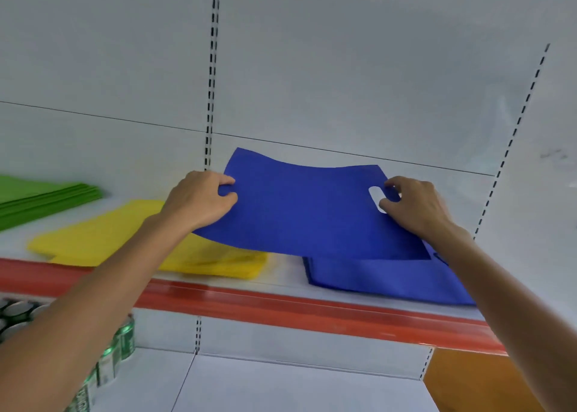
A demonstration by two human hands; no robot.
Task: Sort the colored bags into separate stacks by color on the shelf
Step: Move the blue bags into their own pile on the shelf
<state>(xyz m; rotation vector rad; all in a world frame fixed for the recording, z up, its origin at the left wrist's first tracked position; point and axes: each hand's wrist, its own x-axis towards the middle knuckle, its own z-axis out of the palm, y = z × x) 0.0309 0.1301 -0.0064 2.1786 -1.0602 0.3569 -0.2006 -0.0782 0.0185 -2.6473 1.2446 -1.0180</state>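
I hold a flat blue bag [306, 208] spread in the air just above the white shelf [284, 279]. My left hand [199, 197] pinches its left edge. My right hand [415, 205] grips its right end at the cut-out handle hole. Under the held bag's right part lies a stack of blue bags [384, 275] on the shelf. A stack of yellow bags [103, 240] lies to the left of it, partly behind my left forearm. Further left, a stack of green bags [40, 197] runs out of view.
A red strip [281, 307] runs along the shelf's front edge. White back panels with slotted uprights [211, 77] rise behind. On the lower shelf at the left stand green-labelled cans [115, 352]. An orange surface [468, 380] shows at the bottom right.
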